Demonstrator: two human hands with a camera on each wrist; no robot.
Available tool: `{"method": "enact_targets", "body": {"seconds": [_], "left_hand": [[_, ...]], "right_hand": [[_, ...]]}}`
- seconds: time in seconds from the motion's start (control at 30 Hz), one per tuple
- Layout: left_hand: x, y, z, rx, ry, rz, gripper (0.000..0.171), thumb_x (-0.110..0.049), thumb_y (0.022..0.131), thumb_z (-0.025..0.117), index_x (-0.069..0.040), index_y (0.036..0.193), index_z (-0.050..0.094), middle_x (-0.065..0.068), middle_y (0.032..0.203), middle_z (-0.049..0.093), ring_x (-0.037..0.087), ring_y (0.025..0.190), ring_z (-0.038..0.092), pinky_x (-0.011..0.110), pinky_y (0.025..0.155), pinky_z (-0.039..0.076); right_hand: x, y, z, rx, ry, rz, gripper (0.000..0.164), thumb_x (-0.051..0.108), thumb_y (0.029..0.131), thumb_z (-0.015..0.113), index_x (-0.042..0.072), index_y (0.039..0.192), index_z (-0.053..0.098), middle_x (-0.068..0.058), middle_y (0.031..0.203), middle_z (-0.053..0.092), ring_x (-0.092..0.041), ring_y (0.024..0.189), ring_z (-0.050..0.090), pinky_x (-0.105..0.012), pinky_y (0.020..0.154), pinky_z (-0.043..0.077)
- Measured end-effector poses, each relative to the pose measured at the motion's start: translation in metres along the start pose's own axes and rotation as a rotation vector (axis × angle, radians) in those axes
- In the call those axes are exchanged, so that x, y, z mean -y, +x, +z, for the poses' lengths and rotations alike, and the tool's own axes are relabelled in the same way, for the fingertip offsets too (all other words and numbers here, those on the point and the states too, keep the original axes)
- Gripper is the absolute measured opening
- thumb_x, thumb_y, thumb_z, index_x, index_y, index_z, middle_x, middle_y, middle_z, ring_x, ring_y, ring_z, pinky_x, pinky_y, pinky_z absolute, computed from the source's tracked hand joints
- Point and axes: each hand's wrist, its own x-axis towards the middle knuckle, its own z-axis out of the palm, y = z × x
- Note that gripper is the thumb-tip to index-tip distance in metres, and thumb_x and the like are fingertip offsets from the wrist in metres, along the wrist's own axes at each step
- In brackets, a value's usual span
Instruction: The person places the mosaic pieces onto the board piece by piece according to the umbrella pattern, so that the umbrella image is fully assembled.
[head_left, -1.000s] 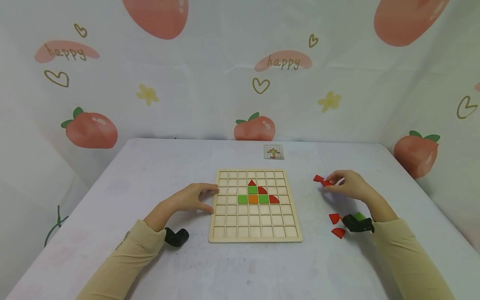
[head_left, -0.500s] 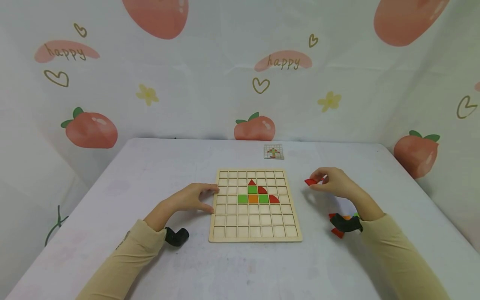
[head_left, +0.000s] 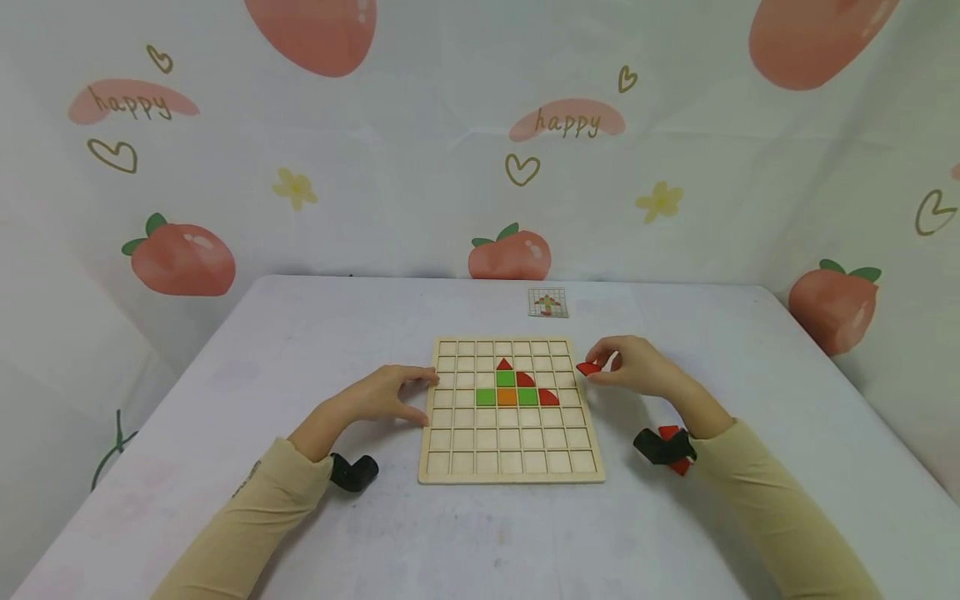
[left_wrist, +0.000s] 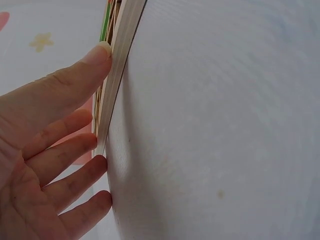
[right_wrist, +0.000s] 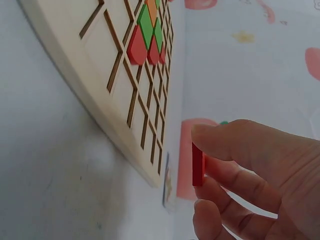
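Note:
A wooden grid board [head_left: 465, 462] lies flat on the white table. Set in its cells are a red triangle [head_left: 504, 364], several green squares [head_left: 506, 378], an orange square [head_left: 507, 397] and two red quarter-circle pieces [head_left: 549, 397]. My left hand [head_left: 378, 394] rests at the board's left edge, thumb and fingertips on the rim and fingers spread. Just off the board's right edge, my right hand [head_left: 637, 364] pinches a red curved piece [head_left: 588, 368] between thumb and fingers. The right wrist view shows that red piece [right_wrist: 198, 165] edge-on, apart from the board.
A small pattern card [head_left: 548, 302] lies behind the board, showing a coloured figure on a grid. More red pieces [head_left: 680, 467] lie right of the board, partly covered by the black wrist camera [head_left: 663, 447]. A printed cloth [head_left: 397, 167] hangs behind the table.
My right hand has moved left from the loose pieces to the board's right edge, carrying the red piece. The red piece seen beside it earlier no longer shows there. My left hand stays put.

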Motion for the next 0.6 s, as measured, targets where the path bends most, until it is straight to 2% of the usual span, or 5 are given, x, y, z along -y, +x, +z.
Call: {"method": "enact_targets", "body": {"seconds": [0.27, 0.6], "left_hand": [[0.001, 0.001, 0.0, -0.005, -0.006, 0.0, 0.061, -0.024, 0.076, 0.077, -0.003, 0.129, 0.055, 0.018, 0.143, 0.044, 0.035, 0.135, 0.038, 0.049, 0.109, 0.036], [-0.001, -0.001, 0.0, 0.002, -0.008, -0.012, 0.062, -0.024, 0.076, 0.077, -0.004, 0.13, 0.054, 0.016, 0.144, 0.043, 0.035, 0.136, 0.036, 0.049, 0.11, 0.035]], "right_hand": [[0.016, 0.013, 0.013, 0.032, -0.001, -0.043, 0.021, 0.016, 0.079, 0.073, 0.004, 0.094, 0.065, -0.007, 0.086, 0.063, -0.014, 0.066, 0.051, -0.022, 0.054, 0.045], [0.034, 0.026, 0.026, 0.089, 0.0, -0.096, 0.02, 0.019, 0.08, 0.073, 0.006, 0.093, 0.066, -0.006, 0.089, 0.064, -0.013, 0.071, 0.051, -0.022, 0.062, 0.047]]}}
